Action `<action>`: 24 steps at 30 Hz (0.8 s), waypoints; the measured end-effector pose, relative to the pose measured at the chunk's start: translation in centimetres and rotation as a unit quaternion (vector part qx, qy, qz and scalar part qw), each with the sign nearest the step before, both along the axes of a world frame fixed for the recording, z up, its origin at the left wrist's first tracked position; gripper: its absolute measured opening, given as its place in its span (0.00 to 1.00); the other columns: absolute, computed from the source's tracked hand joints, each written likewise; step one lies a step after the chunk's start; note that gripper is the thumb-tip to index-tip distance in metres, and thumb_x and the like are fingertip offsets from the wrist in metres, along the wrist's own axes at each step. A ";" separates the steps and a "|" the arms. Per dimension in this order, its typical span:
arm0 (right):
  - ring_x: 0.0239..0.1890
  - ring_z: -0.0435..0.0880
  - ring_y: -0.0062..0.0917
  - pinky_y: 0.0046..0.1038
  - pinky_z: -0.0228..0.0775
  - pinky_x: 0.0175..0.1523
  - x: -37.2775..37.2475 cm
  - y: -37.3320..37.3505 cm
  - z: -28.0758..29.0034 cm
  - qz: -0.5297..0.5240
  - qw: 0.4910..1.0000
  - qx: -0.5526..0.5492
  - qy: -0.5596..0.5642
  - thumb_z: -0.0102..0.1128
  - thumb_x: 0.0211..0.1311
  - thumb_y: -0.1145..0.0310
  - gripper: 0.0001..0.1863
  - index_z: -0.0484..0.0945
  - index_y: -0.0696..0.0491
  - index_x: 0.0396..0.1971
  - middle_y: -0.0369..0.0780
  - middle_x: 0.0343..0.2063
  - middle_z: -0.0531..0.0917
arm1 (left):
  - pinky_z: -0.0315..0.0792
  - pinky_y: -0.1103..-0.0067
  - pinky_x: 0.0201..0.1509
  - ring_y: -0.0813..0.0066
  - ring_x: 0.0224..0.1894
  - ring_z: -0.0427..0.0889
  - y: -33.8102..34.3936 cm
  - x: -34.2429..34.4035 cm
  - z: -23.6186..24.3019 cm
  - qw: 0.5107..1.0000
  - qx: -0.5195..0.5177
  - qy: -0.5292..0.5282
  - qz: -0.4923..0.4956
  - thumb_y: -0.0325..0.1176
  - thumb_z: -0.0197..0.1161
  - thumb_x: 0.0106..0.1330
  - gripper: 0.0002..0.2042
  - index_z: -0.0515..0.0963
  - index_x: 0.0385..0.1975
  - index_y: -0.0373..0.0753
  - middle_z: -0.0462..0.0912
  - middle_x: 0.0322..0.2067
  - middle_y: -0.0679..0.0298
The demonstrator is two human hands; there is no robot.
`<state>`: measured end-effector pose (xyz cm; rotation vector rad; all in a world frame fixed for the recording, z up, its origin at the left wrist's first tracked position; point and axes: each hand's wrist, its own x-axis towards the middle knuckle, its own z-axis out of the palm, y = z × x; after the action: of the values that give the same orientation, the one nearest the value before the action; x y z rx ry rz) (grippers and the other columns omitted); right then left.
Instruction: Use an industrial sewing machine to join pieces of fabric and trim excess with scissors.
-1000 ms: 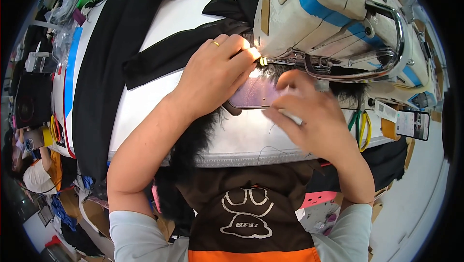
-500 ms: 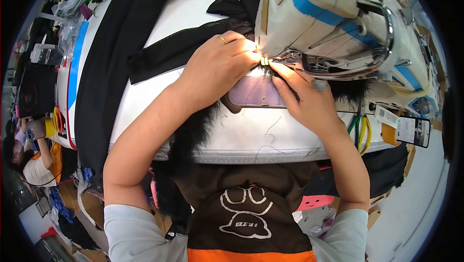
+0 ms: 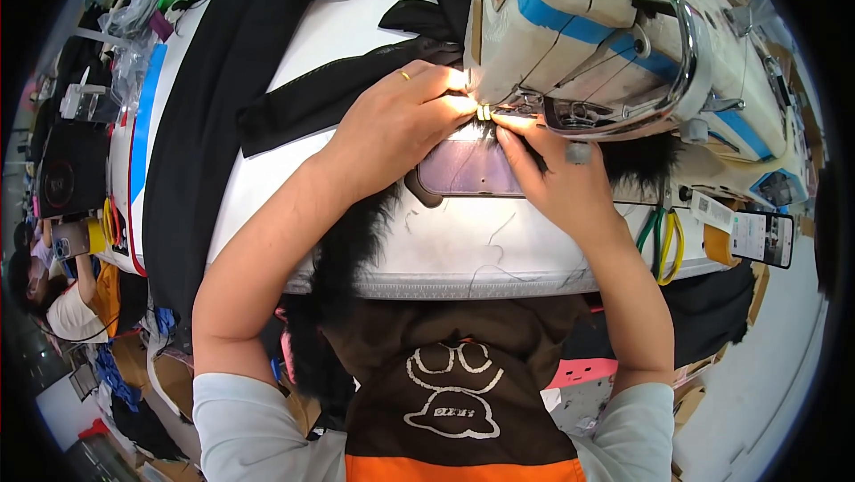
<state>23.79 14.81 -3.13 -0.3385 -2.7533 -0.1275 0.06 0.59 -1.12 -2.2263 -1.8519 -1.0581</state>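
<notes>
A white sewing machine [image 3: 570, 28] with blue bands stands at the upper right, its lamp lighting the spot under its head. My left hand [image 3: 401, 121], a ring on one finger, is closed with its fingertips at the lit spot, on the black fur trim [image 3: 352, 237] that hangs from under it over the table edge. Close beside it, my right hand [image 3: 561, 166] pinches the trim from the other side, index finger stretched toward the needle area. The needle itself is hidden by glare and fingers. A black fabric piece [image 3: 312, 95] lies left of my left hand.
A long black cloth [image 3: 200, 126] drapes down the table's left side. Yellow-handled scissors [image 3: 670, 246] and a phone [image 3: 761, 239] are at the right edge. A shiny metal plate [image 3: 468, 168] lies below my hands. At far left, a person [image 3: 76, 304] holds up a phone.
Both hands stay by the lit spot, with only a slight shift of the right hand. The whole picture has shifted a little, the machine appearing slightly farther left.
</notes>
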 end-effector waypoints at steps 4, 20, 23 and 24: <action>0.55 0.88 0.19 0.35 0.77 0.58 0.0 0.4 -0.7 -0.003 0.995 -0.092 0.027 0.72 0.70 0.66 0.18 0.89 0.41 0.58 0.22 0.57 0.84 | 0.81 0.66 0.54 0.57 0.53 0.84 -0.1 0.1 0.1 1.000 -0.017 -0.014 0.003 0.28 0.71 0.67 0.09 0.87 0.45 0.41 0.84 0.50 0.64; 0.46 0.92 0.28 0.34 0.80 0.54 -0.9 0.2 0.5 0.017 0.983 -0.149 0.110 0.73 0.72 0.64 0.13 0.88 0.39 0.53 0.29 0.45 0.92 | 0.82 0.67 0.55 0.59 0.53 0.85 -0.2 -0.2 -0.5 1.000 -0.010 -0.024 0.003 0.30 0.71 0.69 0.08 0.89 0.46 0.41 0.87 0.46 0.65; 0.46 0.92 0.28 0.34 0.80 0.53 -0.8 0.2 0.4 0.020 0.983 -0.141 0.113 0.73 0.72 0.64 0.12 0.88 0.40 0.53 0.30 0.44 0.92 | 0.82 0.67 0.55 0.59 0.53 0.85 -0.1 -0.3 -0.4 1.000 -0.009 -0.024 0.000 0.30 0.71 0.68 0.09 0.89 0.46 0.41 0.87 0.46 0.65; 0.47 0.92 0.28 0.34 0.80 0.54 -0.8 0.1 0.4 0.019 0.984 -0.139 0.113 0.73 0.72 0.64 0.12 0.88 0.40 0.53 0.29 0.45 0.92 | 0.82 0.67 0.55 0.59 0.52 0.85 -0.1 -0.3 -0.5 1.000 -0.006 -0.024 -0.002 0.30 0.71 0.68 0.09 0.89 0.47 0.41 0.87 0.46 0.65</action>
<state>23.01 14.93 -2.76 -0.3500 -2.5495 0.2919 -0.23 0.51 -1.60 -2.2312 -1.8792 -1.1120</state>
